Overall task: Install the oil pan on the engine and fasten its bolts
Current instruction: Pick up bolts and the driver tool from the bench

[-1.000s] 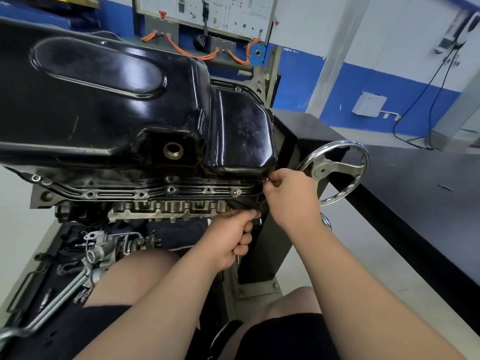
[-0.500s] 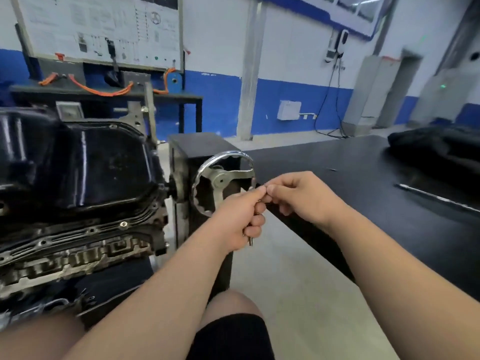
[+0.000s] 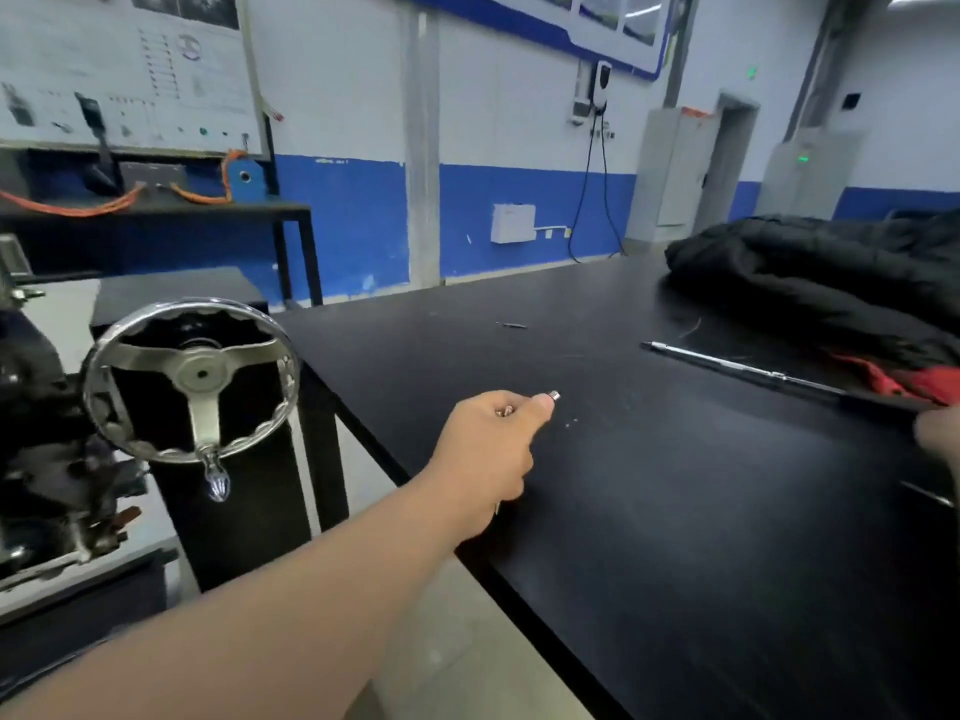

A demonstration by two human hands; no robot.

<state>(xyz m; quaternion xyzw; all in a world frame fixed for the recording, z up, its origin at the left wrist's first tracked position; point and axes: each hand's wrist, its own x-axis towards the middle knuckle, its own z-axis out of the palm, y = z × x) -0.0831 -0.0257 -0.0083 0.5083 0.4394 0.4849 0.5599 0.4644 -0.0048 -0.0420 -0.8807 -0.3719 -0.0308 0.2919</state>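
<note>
Found left hand (image 3: pixel 483 449) out over the black surface (image 3: pixel 649 511), near its left edge, fingers curled tight round a few bolts (image 3: pixel 504 410). Saw one bolt (image 3: pixel 554 394) pinched under the thumb, head poking past the thumb tip, long axis in line with the thumb, pointed away and to the right. Noted a thin shank end sticking down below the fist. Caught only a sliver of right hand (image 3: pixel 940 439) at the right edge, just beside the handle end of a long bar (image 3: pixel 737 367) lying flat on the surface; could not tell its grip. Logged engine (image 3: pixel 36 449) at far left, blurred, beside a handwheel (image 3: pixel 192 376). Marked black jacket (image 3: pixel 831 283) at the surface's far right.
</note>
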